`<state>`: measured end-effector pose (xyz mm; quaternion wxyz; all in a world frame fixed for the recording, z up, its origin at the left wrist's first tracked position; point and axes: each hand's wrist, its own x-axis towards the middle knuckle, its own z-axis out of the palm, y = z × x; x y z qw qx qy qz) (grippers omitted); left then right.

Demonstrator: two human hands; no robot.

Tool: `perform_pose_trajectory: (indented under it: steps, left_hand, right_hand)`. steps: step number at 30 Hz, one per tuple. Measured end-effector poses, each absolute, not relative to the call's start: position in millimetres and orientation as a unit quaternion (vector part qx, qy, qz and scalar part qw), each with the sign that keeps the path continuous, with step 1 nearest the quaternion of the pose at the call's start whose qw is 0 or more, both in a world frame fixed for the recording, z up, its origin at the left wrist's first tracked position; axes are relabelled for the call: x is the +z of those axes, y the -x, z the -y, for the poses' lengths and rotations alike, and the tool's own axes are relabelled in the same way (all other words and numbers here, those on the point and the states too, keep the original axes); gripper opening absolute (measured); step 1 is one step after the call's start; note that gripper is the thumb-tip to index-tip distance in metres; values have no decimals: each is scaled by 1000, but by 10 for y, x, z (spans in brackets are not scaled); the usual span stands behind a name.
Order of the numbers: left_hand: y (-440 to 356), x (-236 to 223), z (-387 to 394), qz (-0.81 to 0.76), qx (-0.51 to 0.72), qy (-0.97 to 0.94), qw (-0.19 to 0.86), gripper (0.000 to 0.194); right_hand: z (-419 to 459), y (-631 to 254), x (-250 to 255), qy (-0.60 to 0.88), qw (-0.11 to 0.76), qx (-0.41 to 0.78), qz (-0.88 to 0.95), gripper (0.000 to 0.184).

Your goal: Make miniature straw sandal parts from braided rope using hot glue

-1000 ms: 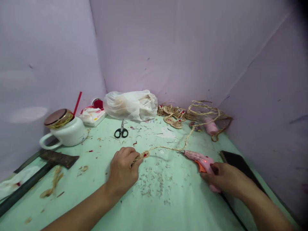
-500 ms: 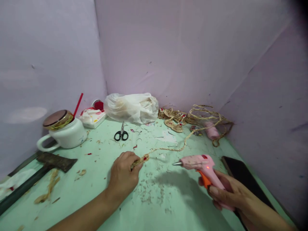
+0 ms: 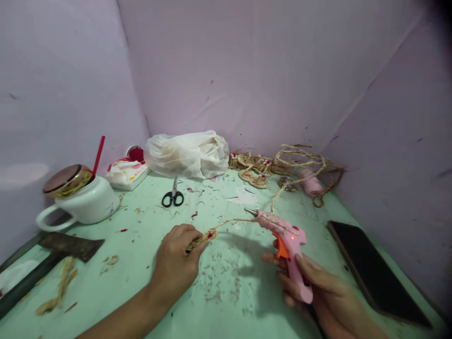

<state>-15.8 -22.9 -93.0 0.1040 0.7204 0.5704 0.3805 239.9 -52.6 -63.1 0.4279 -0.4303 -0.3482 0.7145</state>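
Observation:
My left hand (image 3: 178, 261) is closed on a small piece of coiled braided straw cord (image 3: 201, 241) with a red spot at its end. From that piece a braided cord (image 3: 278, 197) runs right, passing behind the glue gun toward a loose tangle at the back. My right hand (image 3: 314, 287) grips a pink hot glue gun (image 3: 287, 235) by its handle, its light lit and its orange trigger (image 3: 281, 246) by my fingers. The metal nozzle points up and left, apart from the held piece.
Black-handled scissors (image 3: 173, 195), a white plastic bag (image 3: 189, 153) and braided pieces with beads (image 3: 252, 172) lie at the back. Left are a white mug (image 3: 88, 202), a tissue pack (image 3: 127, 174) and a hammer-like tool (image 3: 72, 246). A phone (image 3: 374, 273) and pink spool (image 3: 311, 182) lie right.
My right hand has moved left with the glue gun, whose nozzle now tips further upward. More of the phone shows. My left hand keeps its hold; the view has shifted slightly.

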Motion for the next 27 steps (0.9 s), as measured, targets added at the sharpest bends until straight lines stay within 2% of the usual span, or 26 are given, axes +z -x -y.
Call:
perform_pose_trajectory:
  steps: [4, 10, 27]
  left_hand:
    - [172, -938, 223, -553, 396, -726, 102, 10]
    - [180, -929, 205, -527, 416, -734, 98, 10]
    - [207, -1002, 211, -491, 417, -762, 70, 9]
  right_hand:
    - [521, -2393, -756, 421, 413, 641, 490, 35]
    - [517, -2353, -840, 435, 394, 584, 561, 38]
    - [520, -2286, -833, 444, 384, 570, 574, 37]
